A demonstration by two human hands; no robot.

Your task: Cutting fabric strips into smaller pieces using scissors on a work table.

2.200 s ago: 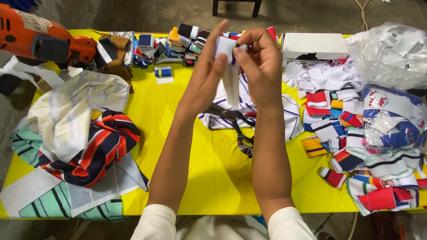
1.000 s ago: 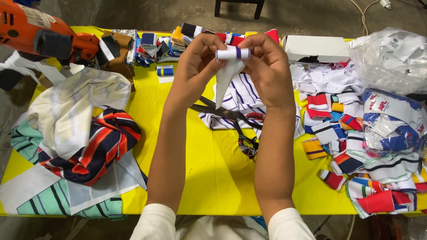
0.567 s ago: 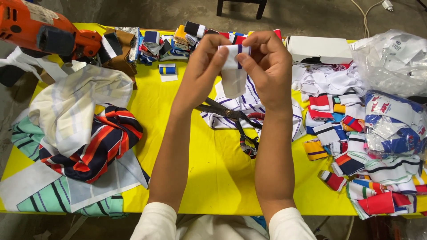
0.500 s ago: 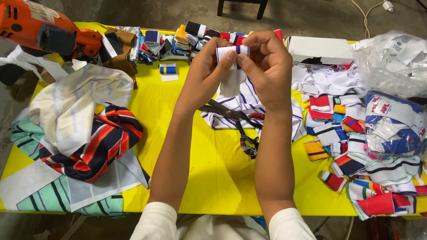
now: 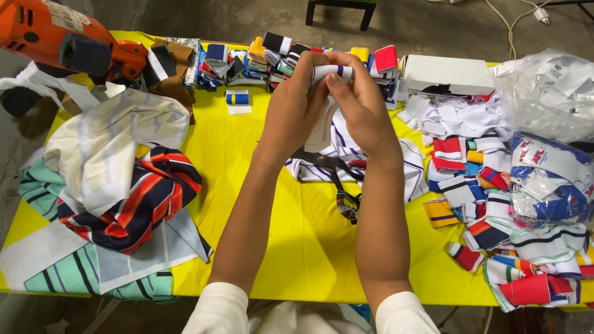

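- White ribbed fabric, a narrow strip with a dark stripe (image 5: 331,77), sits rolled up between both hands at the upper centre of the frame, lifted clear of the table; its loose tail hangs down toward the cloth below.
- The left hand (image 5: 291,102) is closed around the roll's left side, fingertips curled over the top, which looks like a way to keep the coil from springing open.
- The right hand (image 5: 362,105) pinches the roll's right end, thumb pressed against its face, so the two hands brace it from opposite sides.
- Directly beneath them lies a white cloth with purple lines (image 5: 346,151), and on it dark-handled scissors (image 5: 343,185), within easy reach near the middle of the frame.
- Along the top edge, a row of rolled striped bands (image 5: 272,52) is packed side by side, probably a store of finished rolls.
- A white box (image 5: 448,74) stands just right of that row.
- Loose striped bands (image 5: 489,216) spread over the right side, beside a clear plastic bag (image 5: 547,93) at upper right.
- At left, folded striped fabric pieces (image 5: 117,185) are heaped; an orange power tool (image 5: 59,40) occupies the upper left corner.
- The yellow table (image 5: 297,247) carries everything.
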